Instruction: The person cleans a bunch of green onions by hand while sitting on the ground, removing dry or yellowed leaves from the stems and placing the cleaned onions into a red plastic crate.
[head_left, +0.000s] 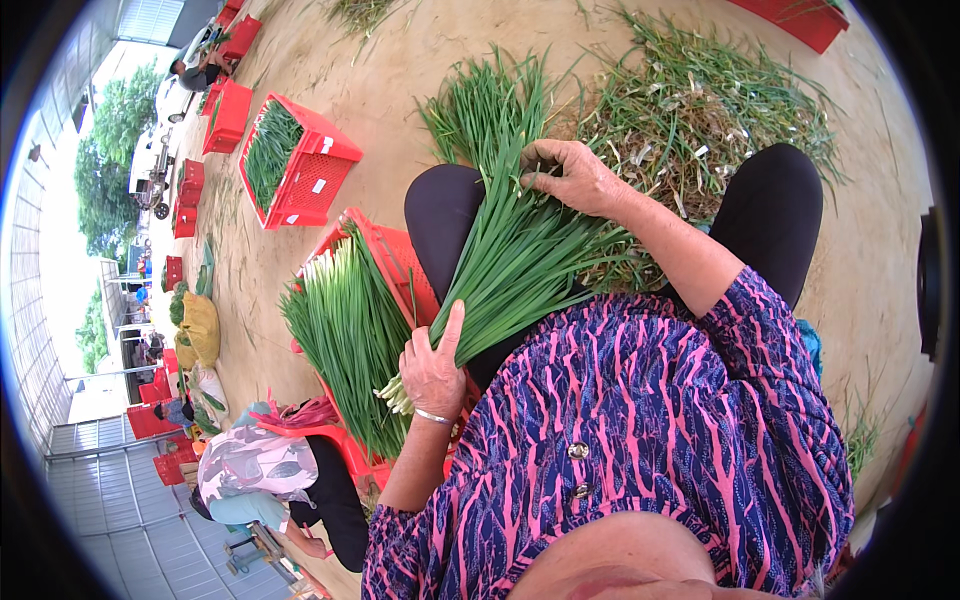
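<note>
My left hand (435, 373) grips a bunch of long green garlic chives (517, 262) near its pale cut ends, with the index finger laid along the leaves. The bunch fans out across my lap. At the far side of it, my right hand (574, 176) pinches leaves between thumb and fingers. Beside my left knee stands a red plastic crate (401, 255), filled with chives (349, 337) in neat rows. A loose pile of green chives (491, 112) lies on the ground beyond my knees.
Trimmed leaves and dry husks (682, 142) form a heap between and beyond my knees. Another red crate (319, 169) of chives stands on the earthen floor at the left. A seated person (259, 465) works at the lower left. Yellow sacks (199, 330) lie farther off.
</note>
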